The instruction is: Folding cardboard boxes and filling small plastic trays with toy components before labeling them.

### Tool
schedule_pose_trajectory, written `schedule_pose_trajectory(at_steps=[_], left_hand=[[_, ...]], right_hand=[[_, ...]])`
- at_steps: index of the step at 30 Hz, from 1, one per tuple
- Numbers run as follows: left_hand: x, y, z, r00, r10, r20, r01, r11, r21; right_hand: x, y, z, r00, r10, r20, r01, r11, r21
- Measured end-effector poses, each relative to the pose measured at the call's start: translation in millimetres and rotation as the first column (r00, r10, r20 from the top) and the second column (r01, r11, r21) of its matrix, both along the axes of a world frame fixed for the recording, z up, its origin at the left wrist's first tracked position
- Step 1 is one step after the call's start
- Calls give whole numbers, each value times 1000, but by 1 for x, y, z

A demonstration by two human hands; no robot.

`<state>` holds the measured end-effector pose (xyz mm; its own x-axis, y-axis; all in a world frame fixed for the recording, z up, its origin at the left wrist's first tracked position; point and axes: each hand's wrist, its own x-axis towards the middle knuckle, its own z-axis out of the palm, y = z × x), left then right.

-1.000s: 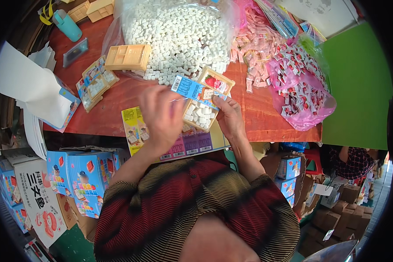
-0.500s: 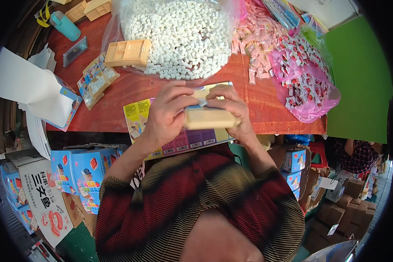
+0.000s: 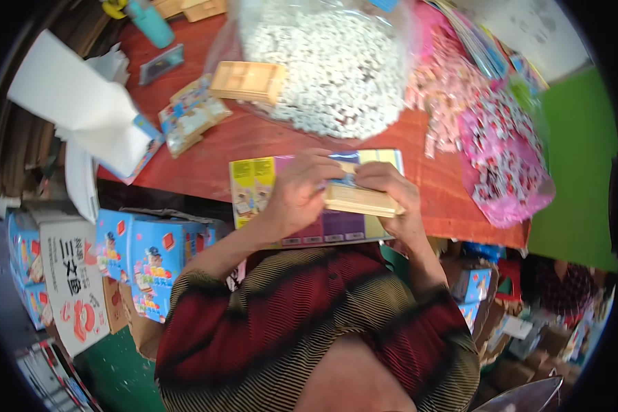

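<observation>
Both hands are closed on a pale yellow plastic tray, held tilted over a colourful printed sheet. My left hand grips its left end, and my right hand wraps round its right end. Between my fingertips, at the tray's far side, shows a small blue piece; its kind I cannot make out. Beyond my hands, a big clear bag of small white pieces lies on the table. A stack of pale compartment trays rests against the bag's left side.
Left on the red table are filled trays, a clear case and a teal bottle. To the right lie pink packets and a pink bag of sachets. Blue cartons stand below the left edge. Farther right is another person.
The view has shifted, so the table things appear farther right. The tray has tilted, showing more of its layered edge. Both hands keep their hold on it.
</observation>
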<state>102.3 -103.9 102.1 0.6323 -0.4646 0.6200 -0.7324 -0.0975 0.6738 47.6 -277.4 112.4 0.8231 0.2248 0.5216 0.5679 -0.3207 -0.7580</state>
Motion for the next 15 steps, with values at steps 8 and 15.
schedule_pose_trajectory(at_steps=[8,15], left_hand=[[-10,3,-18,928,-46,-369,85,992,90],[0,16,-26,675,8,-738,-205,963,-177]], right_hand=[[-9,15,-26,831,33,-555,254,866,432],[25,27,-34,901,56,-431,96,941,324]])
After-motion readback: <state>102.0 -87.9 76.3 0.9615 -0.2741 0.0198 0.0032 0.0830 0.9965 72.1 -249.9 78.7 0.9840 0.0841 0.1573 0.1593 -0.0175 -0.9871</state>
